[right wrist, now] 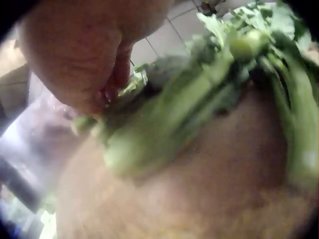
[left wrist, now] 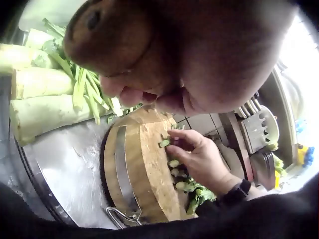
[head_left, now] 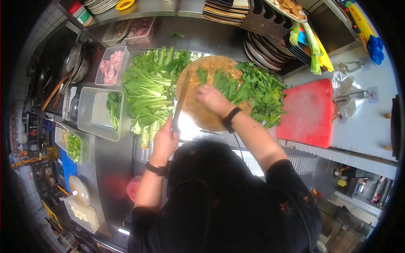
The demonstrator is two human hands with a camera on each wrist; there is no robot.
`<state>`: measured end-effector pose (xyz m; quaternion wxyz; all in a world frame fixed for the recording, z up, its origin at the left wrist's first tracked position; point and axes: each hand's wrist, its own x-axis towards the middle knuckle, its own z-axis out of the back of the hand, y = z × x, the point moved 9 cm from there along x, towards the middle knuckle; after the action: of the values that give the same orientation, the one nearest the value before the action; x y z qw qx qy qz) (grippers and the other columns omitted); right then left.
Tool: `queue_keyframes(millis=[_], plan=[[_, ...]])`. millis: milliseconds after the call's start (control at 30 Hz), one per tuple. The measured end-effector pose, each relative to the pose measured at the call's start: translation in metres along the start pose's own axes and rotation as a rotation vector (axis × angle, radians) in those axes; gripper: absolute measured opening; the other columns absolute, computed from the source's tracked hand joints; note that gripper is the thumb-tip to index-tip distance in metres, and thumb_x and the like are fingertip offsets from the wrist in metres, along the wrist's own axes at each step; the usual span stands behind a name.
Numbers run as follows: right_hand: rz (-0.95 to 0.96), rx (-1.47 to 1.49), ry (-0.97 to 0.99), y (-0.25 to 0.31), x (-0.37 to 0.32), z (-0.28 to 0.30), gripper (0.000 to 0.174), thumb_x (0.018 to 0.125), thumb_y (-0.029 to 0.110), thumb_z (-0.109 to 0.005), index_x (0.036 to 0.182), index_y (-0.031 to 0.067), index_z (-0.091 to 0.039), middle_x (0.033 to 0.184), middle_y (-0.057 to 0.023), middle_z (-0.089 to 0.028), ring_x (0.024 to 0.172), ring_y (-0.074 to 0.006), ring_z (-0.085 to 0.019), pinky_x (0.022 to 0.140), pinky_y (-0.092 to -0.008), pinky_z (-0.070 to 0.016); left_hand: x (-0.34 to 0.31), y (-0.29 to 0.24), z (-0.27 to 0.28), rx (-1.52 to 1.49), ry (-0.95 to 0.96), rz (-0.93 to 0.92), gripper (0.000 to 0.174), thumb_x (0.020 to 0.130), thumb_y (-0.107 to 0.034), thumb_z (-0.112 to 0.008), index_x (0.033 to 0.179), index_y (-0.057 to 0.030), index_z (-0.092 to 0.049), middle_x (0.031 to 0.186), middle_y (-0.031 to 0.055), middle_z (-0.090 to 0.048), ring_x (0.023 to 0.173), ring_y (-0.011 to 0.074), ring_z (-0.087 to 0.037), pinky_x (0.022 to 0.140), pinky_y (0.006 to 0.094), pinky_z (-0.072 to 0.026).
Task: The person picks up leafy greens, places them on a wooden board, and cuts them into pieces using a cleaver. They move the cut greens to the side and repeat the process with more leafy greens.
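My left hand (head_left: 166, 142) grips the handle of a long-bladed knife (head_left: 182, 98), whose blade lies over the left side of a round wooden chopping block (head_left: 206, 120). In the left wrist view, that hand fills the top of the picture. Over the middle of the block, my right hand (head_left: 212, 100) pinches a small green stem (left wrist: 164, 143) between thumb and fingers. Blurred leafy stalks (right wrist: 154, 124) run past its fingertips in the right wrist view. Cut leafy greens (head_left: 263, 95) lie along the block's right side, and a big pile of uncut greens (head_left: 152, 84) sits left of it.
A red cutting board (head_left: 306, 114) lies at the right. Left of the greens stand a clear plastic tub (head_left: 86, 124) with a few leaves and a tub of pink meat (head_left: 110, 67). Stacked plates (head_left: 257, 52) and a knife rack (head_left: 265, 23) are behind the block.
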<state>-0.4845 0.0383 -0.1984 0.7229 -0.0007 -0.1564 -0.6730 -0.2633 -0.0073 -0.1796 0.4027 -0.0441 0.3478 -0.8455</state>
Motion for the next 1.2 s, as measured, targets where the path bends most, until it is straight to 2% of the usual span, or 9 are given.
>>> queue_keyframes(millis=[67,100,200,300,467,567,633,867,1200], plan=[[-0.037,0.118,-0.086,-0.001,-0.008,-0.016,0.017,0.084,0.009,-0.069,0.1,0.0067,-0.073,0.109,-0.0088,-0.069,0.105,-0.0294,-0.066,0.09,-0.0411,-0.0574,0.002,-0.003,0.0,0.038,-0.035,-0.141,0.062,0.088,-0.002,-0.066,0.148,-0.0026,-0.055,0.107,0.0296,-0.073,0.093,0.0461,-0.072,0.083,0.0512,-0.058],[-0.071,0.234,-0.167,-0.003,-0.009,-0.013,0.015,0.085,0.008,-0.069,0.1,0.0062,-0.073,0.105,-0.0091,-0.069,0.103,-0.0303,-0.066,0.089,-0.0412,-0.0577,0.004,-0.001,0.0,0.038,-0.038,-0.141,0.062,0.088,-0.002,-0.066,0.148,-0.0026,-0.055,0.107,0.0296,-0.073,0.093,0.0461,-0.072,0.083,0.0512,-0.058],[-0.072,0.227,-0.276,0.0,-0.013,-0.008,0.011,0.087,0.006,-0.068,0.097,0.006,-0.072,0.099,-0.0088,-0.068,0.097,-0.0314,-0.067,0.087,-0.0409,-0.058,0.006,-0.004,0.003,0.046,-0.074,-0.254,0.064,0.088,-0.003,-0.066,0.15,-0.0015,-0.053,0.11,0.03,-0.072,0.096,0.0482,-0.071,0.085,0.0527,-0.0577],[-0.12,0.196,-0.285,0.0,-0.012,-0.013,0.008,0.087,0.007,-0.069,0.094,0.0063,-0.072,0.097,-0.0083,-0.068,0.095,-0.0305,-0.067,0.083,-0.041,-0.0582,0.015,-0.001,0.004,0.078,-0.054,-0.243,0.064,0.095,-0.009,-0.064,0.157,-0.0063,-0.047,0.107,0.0264,-0.072,0.097,0.0454,-0.071,0.085,0.0533,-0.0579],[-0.137,0.148,-0.3,0.001,-0.002,-0.023,0.006,0.086,0.009,-0.072,0.092,0.0064,-0.071,0.094,-0.0078,-0.067,0.092,-0.0296,-0.066,0.081,-0.0409,-0.0581,0.018,-0.01,0.019,0.193,0.011,-0.325,0.066,0.099,-0.01,-0.062,0.162,-0.0156,-0.045,0.093,0.0216,-0.071,0.074,0.0416,-0.071,0.068,0.0519,-0.0576],[-0.159,0.135,-0.268,0.0,0.0,-0.02,0.007,0.086,0.009,-0.073,0.093,0.0062,-0.07,0.094,-0.0077,-0.067,0.092,-0.0294,-0.067,0.081,-0.0411,-0.0584,0.012,-0.011,0.026,0.262,0.044,-0.358,0.065,0.099,-0.012,-0.064,0.161,-0.02,-0.047,0.086,0.0198,-0.069,0.071,0.0402,-0.071,0.066,0.0514,-0.0575],[-0.163,0.129,-0.225,0.001,-0.003,-0.024,0.008,0.087,0.01,-0.073,0.093,0.0061,-0.071,0.096,-0.0078,-0.068,0.092,-0.0293,-0.067,0.082,-0.0409,-0.0587,0.007,-0.011,0.028,0.282,0.047,-0.388,0.065,0.099,-0.012,-0.064,0.161,-0.0204,-0.048,0.084,0.0192,-0.068,0.069,0.0399,-0.07,0.065,0.0512,-0.0576],[-0.114,0.16,-0.311,0.003,-0.004,-0.019,0.01,0.087,0.009,-0.071,0.096,0.0055,-0.072,0.102,-0.0081,-0.071,0.094,-0.0285,-0.069,0.084,-0.0399,-0.06,0.002,-0.012,0.032,0.292,0.058,-0.435,0.069,0.096,-0.006,-0.064,0.162,-0.0213,-0.047,0.079,0.0183,-0.066,0.065,0.0393,-0.069,0.062,0.0501,-0.0577],[-0.091,0.205,-0.324,0.001,-0.008,-0.021,0.009,0.088,0.009,-0.068,0.096,0.0055,-0.07,0.1,-0.0089,-0.069,0.094,-0.0291,-0.068,0.083,-0.0402,-0.0591,0.021,-0.009,0.013,0.321,0.139,-0.407,0.075,0.095,-0.005,-0.062,0.165,-0.0217,-0.041,0.085,0.0208,-0.071,0.071,0.0404,-0.071,0.068,0.0515,-0.0575]])
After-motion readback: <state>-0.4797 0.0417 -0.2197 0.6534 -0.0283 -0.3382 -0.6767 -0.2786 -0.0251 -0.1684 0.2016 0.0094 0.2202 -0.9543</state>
